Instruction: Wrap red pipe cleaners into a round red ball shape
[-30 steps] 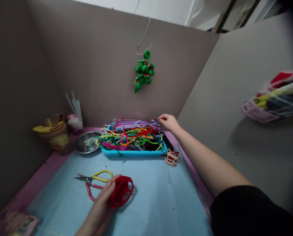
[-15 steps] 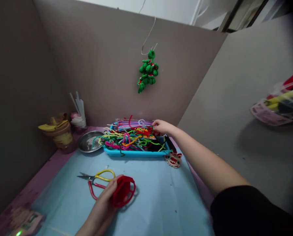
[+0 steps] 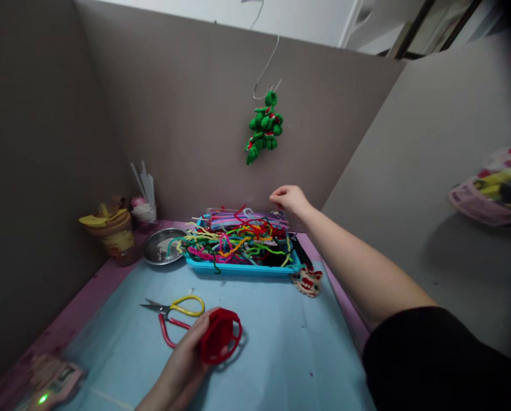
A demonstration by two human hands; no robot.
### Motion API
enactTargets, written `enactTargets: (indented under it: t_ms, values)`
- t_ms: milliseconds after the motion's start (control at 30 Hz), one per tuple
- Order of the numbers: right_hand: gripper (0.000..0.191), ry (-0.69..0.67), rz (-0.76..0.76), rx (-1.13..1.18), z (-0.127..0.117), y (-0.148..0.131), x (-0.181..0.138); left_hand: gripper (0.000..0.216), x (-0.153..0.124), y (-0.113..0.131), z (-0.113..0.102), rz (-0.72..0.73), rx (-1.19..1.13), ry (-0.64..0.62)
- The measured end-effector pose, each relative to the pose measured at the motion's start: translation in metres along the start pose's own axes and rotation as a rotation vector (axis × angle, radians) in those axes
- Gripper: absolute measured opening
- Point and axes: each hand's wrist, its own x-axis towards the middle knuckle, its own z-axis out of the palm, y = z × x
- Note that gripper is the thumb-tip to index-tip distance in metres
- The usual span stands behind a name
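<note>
My left hand (image 3: pixel 190 351) is closed on a red openwork piece (image 3: pixel 222 337) with a rounded hollow, which looks made of fuzzy pipe cleaners, just above the blue table cover. Beyond its fingers lie scissors (image 3: pixel 165 309) with one yellow and one red handle, blades pointing left. My right hand (image 3: pixel 292 198) is raised over the back right of a blue tray (image 3: pixel 242 269), fingertips pinched together; whatever is between them, if anything, is too small to make out. Tangled coloured pipe cleaners (image 3: pixel 238 242) fill the tray, with straight purple ones (image 3: pixel 238 218) in plastic behind.
Left of the tray are a metal dish (image 3: pixel 163 260) with small white bits, a brownish pot (image 3: pixel 119 237) and a cup of white sticks (image 3: pixel 144 211). A red-and-cream ornament (image 3: pixel 307 281) touches the tray's right corner. A green ornament (image 3: pixel 264 128) hangs from a wire.
My right hand has lifted up from the pipe cleaners at the tray's back right. The left hand keeps its hold on the red piece. The whole view has shifted slightly.
</note>
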Motion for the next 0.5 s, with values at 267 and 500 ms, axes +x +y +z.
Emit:
enactTargets:
  t_ms: [267,500]
  values:
    - [0.018,-0.477,0.263,-0.09,-0.007,0.005,-0.013,0.037,-0.001,0.001,0.0,0.022,-0.018,0.006]
    - [0.023,-0.475,0.325,0.015,0.017,0.024,-0.028,0.034,-0.001,-0.002,0.0,0.028,0.012,0.028]
